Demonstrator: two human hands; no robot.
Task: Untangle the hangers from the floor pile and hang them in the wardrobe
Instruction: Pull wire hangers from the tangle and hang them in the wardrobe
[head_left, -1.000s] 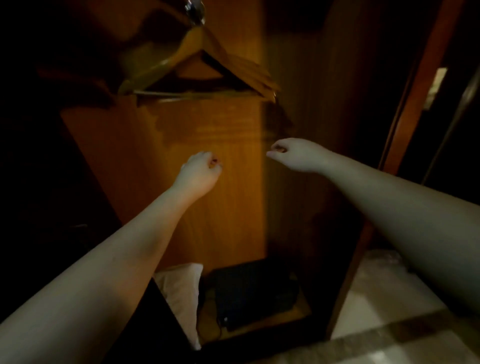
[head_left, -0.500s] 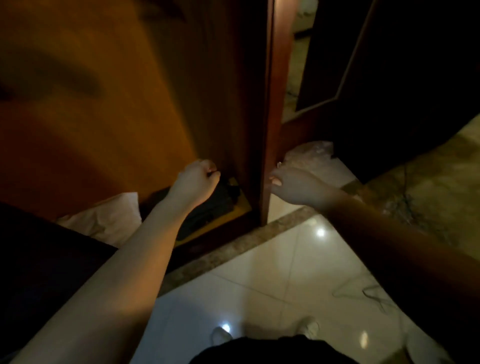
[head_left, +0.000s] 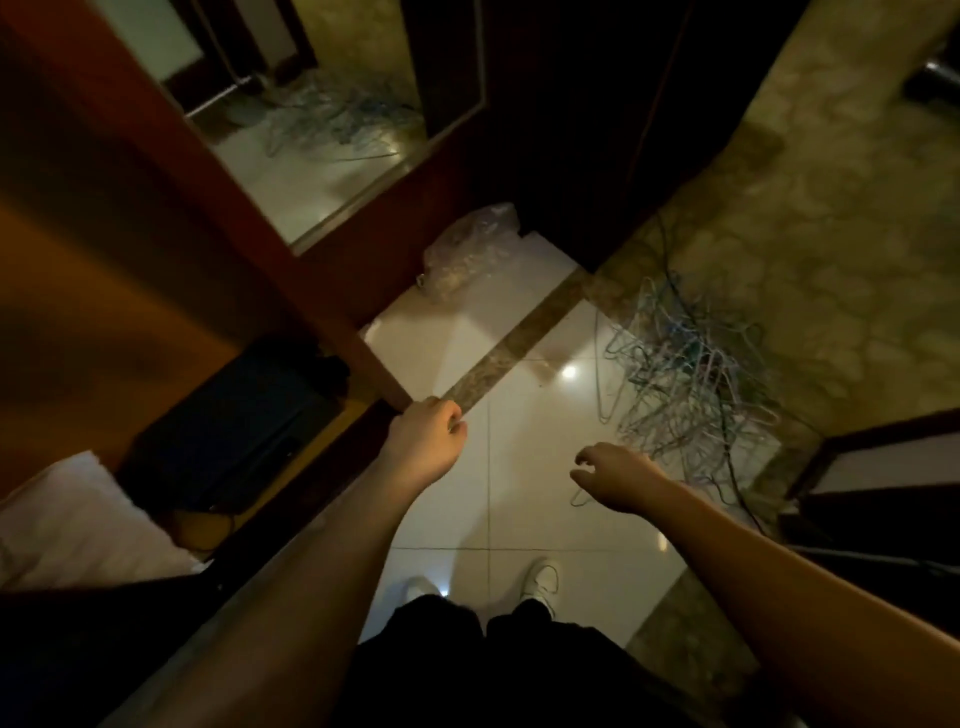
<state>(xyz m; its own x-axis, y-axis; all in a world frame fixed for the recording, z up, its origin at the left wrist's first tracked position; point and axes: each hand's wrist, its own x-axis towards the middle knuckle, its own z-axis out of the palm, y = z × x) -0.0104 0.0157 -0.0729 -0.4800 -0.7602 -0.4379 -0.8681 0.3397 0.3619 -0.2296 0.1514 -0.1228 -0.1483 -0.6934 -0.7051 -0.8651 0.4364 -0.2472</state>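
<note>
Your left hand (head_left: 423, 441) curls into an empty fist over the white tile floor (head_left: 498, 493) | your right hand (head_left: 618, 475) hangs with fingers loosely apart, near the tangled wire hangers (head_left: 691, 379) heaped to your right, pointing every way | crumpled plastic bag (head_left: 467, 249) lies beside the wardrobe (head_left: 156, 260) | white shoes (head_left: 540, 579) below

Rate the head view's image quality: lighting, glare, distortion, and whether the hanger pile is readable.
Head view: dim, warm light; bright glare spots on the glossy floor tiles; wide-angle bending at the edges; the hanger pile is a soft tangle, single wires hard to separate; wardrobe interior mostly shadow.
</note>
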